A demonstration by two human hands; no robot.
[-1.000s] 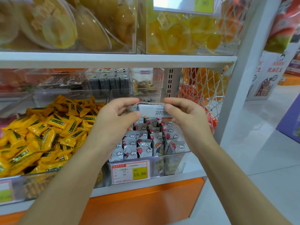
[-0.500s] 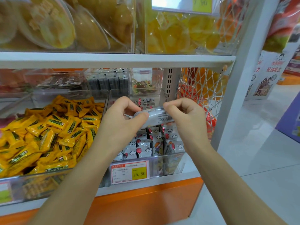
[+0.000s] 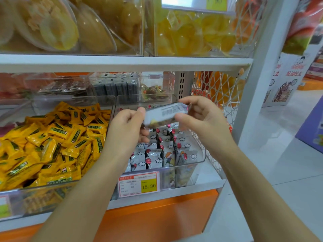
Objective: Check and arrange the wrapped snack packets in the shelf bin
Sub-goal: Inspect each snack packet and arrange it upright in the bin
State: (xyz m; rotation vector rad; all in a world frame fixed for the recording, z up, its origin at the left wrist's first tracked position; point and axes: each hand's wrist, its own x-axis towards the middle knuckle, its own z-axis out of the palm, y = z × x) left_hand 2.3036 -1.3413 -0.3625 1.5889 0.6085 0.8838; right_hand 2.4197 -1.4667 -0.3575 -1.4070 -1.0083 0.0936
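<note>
Trainee: Trouble from here, where would it come from?

Supervisor: From the grip. The left hand [image 3: 125, 130] pinches one end of the snack packet [image 3: 165, 116] between thumb and fingers, and the right hand [image 3: 204, 123] pinches the other end the same way. It hangs tilted in the air above the back half of the clear bin [image 3: 199, 161]. The wrapper looks slick to me, so if either pinch loosens it could drop and knock over the upright packets [image 3: 157, 154] inside the bin.

Trainee: Anything else?

Supervisor: It could go back the wrong way round, since its printed back faces us now. It could also stray into the yellow packets [image 3: 52, 145] left of the bin.

Trainee: Counts?

Supervisor: Two hands and one packet in them. There is one price tag [image 3: 139, 184] on the bin's front wall. Inside the bin the packets stand in a few rows, well over a dozen, but they overlap too much for an exact count. The yellow ones are a loose heap, too many to count.
</note>
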